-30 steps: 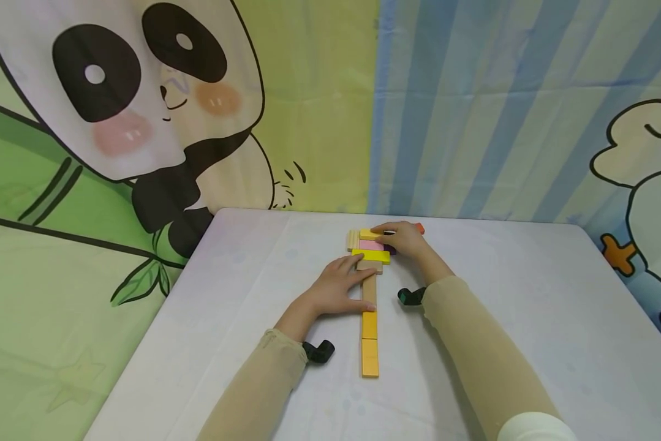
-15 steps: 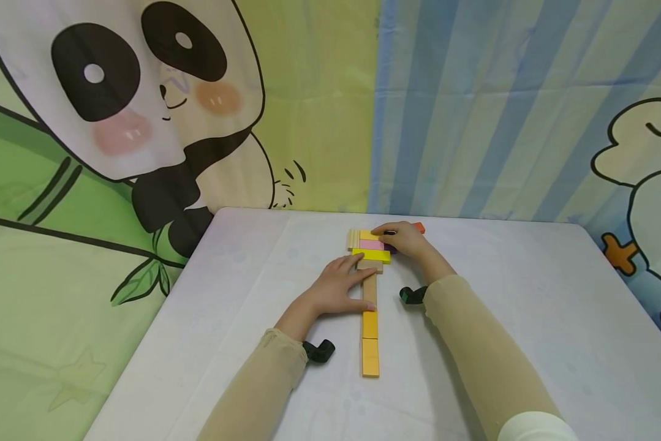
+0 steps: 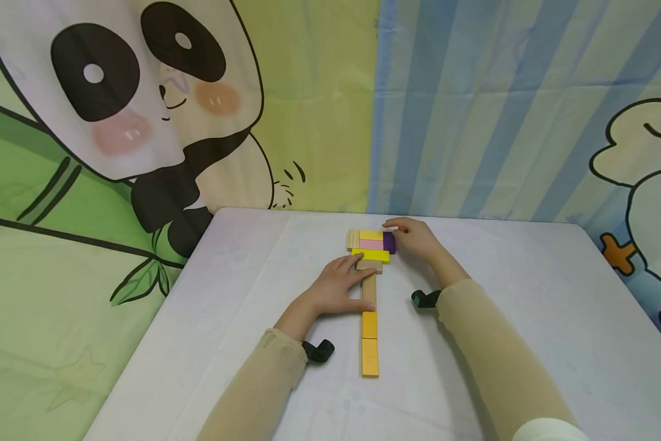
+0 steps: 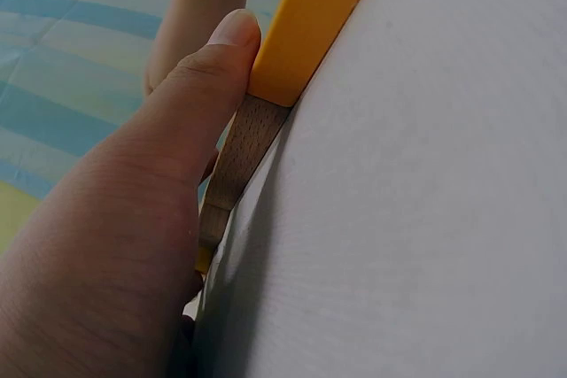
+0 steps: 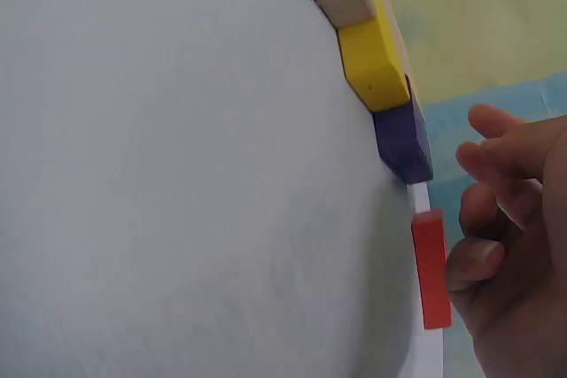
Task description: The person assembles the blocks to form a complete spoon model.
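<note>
In the head view, my left hand (image 3: 337,286) lies with spread fingers on a row of flat wooden blocks. Its thumb rests by the joint between a tan block (image 3: 369,290) and an orange block (image 3: 369,324); the other fingertips reach a bright yellow block (image 3: 375,256) and a beige block (image 3: 371,267). My right hand (image 3: 418,240) is just right of a dark purple block (image 3: 389,242), fingers partly bent. In the right wrist view, a red block (image 5: 432,270) lies close beside its bent fingers; whether they touch cannot be told. The head view hides that block behind the hand.
At the far end, a pink block (image 3: 371,244), an orange-yellow block (image 3: 371,234) and pale blocks (image 3: 353,240) lie packed together. A second orange block (image 3: 370,358) ends the row near me. The white table's (image 3: 506,294) back edge meets a printed cloth (image 3: 319,122).
My right hand has moved right, away from the purple block, which now shows fully. The red block, earlier visible behind that hand, is hidden in the head view. My left hand has stayed put.
</note>
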`<state>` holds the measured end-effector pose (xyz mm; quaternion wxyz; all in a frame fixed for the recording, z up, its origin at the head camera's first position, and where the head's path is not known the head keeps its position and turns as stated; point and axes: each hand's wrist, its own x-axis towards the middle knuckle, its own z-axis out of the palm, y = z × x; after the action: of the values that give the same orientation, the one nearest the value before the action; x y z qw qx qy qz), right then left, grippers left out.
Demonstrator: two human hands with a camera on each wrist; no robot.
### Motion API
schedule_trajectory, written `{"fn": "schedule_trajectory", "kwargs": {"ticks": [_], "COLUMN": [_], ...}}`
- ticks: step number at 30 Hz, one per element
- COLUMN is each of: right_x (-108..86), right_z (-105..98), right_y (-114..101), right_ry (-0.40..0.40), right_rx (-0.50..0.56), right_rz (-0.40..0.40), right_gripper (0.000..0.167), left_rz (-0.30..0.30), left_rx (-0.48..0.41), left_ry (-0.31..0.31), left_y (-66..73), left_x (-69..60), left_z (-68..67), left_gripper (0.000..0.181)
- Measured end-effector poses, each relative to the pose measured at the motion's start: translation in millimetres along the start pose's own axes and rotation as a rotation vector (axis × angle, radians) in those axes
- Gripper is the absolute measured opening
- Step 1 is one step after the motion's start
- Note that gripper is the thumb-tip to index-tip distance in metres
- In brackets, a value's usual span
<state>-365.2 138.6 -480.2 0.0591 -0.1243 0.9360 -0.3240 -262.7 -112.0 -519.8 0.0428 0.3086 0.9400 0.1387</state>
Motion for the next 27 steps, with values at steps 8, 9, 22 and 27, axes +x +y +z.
{"fn": "schedule_trajectory", "kwargs": {"ticks": [8,9,22,27], "right_x": [-6.4,-6.6,-5.1,-4.1], "right_z": [-23,-24,-23,-22], "right_y": [27,30,50,54], "right_ry": [-0.005,-0.025,-0.007,0.041], "right_rx": [-0.01,-0.02,-0.046,-0.013], "right_rz": [0.136,0.138,0.137,0.137], "right_gripper": [0.044,0.046,0.042,0.038], "left_rz": [-0.012,-0.013,-0.001,0.001], "left_rx": [-0.016,-0.02,-0.018,-0.019], "left_ry": [-0.002,-0.002,0.001,0.001], "left_y": [-0.5,-0.3,-0.6,-0.8], "left_x": [0.6,0.5,-0.1,0.0], "left_z": [1.6,1.6,1.3,1.4], "left_gripper": [0.092,0.092,0.091,0.091]}}
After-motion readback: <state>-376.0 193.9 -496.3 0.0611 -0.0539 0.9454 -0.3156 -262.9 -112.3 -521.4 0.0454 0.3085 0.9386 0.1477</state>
